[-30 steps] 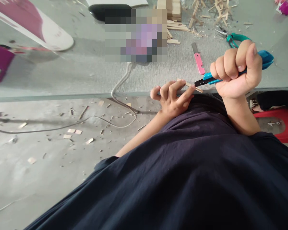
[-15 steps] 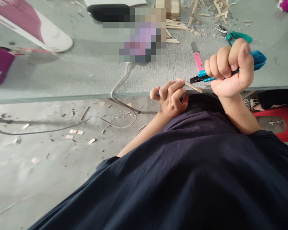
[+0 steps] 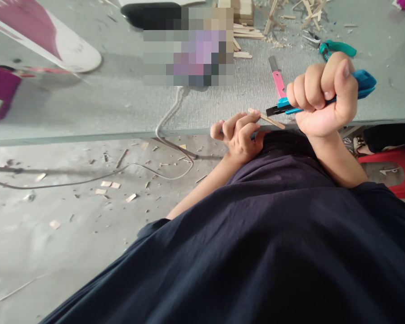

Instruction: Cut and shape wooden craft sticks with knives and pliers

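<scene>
My right hand [image 3: 324, 96] is wrapped round a blue and black utility knife [image 3: 366, 85]. Its black tip points left, just above a thin wooden stick [image 3: 273, 121] at the table's front edge. With bent fingers, my left hand [image 3: 241, 132] presses the stick's left end against the table. Behind the knife tip lies a pink folding blade [image 3: 278, 81], its metal part pointing away. Green-handled pliers [image 3: 339, 47] rest just beyond my right hand.
Wooden sticks [image 3: 248, 32] and shavings lie at the back of the table [image 3: 121, 103]. A white cable [image 3: 168, 112] hangs over the front edge. A purple box [image 3: 0, 92] is at far left. Below right stands a red stool [image 3: 403, 177], beside a person's foot [image 3: 361, 146].
Both hands keep nearly the same place and grip. The view has shifted very slightly; the stick and knife show no clear movement against each other.
</scene>
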### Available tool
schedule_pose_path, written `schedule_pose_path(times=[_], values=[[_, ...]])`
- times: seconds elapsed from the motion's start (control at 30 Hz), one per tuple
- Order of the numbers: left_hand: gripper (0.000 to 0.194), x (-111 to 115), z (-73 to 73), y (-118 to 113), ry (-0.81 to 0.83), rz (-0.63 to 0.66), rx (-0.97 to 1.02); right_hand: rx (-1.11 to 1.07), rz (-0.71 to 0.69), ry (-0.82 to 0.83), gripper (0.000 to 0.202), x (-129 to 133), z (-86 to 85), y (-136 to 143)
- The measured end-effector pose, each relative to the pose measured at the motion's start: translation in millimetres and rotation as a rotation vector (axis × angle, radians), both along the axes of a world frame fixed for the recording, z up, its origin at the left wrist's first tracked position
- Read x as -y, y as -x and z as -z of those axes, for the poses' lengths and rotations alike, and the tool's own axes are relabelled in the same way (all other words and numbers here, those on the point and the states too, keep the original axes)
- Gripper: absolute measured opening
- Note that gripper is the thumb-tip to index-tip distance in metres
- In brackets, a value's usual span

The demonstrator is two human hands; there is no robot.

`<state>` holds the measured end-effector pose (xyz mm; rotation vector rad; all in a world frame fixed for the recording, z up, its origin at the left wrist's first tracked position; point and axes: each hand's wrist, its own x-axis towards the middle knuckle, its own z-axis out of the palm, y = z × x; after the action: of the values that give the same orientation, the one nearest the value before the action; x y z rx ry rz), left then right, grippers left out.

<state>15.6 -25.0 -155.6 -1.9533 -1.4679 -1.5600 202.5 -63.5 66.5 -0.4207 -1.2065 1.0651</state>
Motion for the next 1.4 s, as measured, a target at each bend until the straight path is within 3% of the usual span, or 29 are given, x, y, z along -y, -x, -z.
schedule_pose_path(times=[0.23, 0.5, 0.73, 0.87, 0.97, 1.03, 1.2, 1.3, 1.4], values=[[0.042, -2.7, 7.2, 0.3, 0.022, 0.064, 0.042, -0.01, 0.001, 0.024, 0.093, -1.4, 1.4, 0.4], [0.038, -3.5, 10.9, 5.3, 0.158, 0.121, 0.075, -0.001, -0.036, 0.01, 0.095, -0.8, 1.1, 0.1], [0.044, 0.3, 0.2, 2.2, 0.229, 0.102, 0.067, -0.252, 0.092, -0.321, 0.08, -34.7, 32.5, 23.0], [0.039, 1.2, -1.8, -0.7, 0.126, 0.064, 0.054, -0.166, 0.08, -0.163, 0.075, -29.8, 33.0, 18.4], [0.038, 1.6, -3.2, -2.3, 0.101, 0.031, 0.034, 0.021, -0.03, 0.107, 0.064, -11.1, 18.7, 8.8], [0.041, 2.6, -4.9, -3.0, 0.098, 0.002, 0.023, 0.072, -0.081, 0.188, 0.058, 0.8, 8.0, 4.7], [0.065, 9.9, -12.4, -3.2, 0.163, 0.017, 0.004, 0.085, -0.07, 0.184, 0.055, 8.0, -1.5, 1.2], [0.072, 16.0, -21.8, -2.4, 0.248, 0.07, 0.005, 0.093, -0.036, 0.162, 0.06, -4.3, 11.0, 0.0], [0.063, 20.9, -33.7, -1.6, 0.272, 0.066, -0.004, 0.005, 0.022, 0.012, 0.073, -21.1, 30.2, 4.4]])
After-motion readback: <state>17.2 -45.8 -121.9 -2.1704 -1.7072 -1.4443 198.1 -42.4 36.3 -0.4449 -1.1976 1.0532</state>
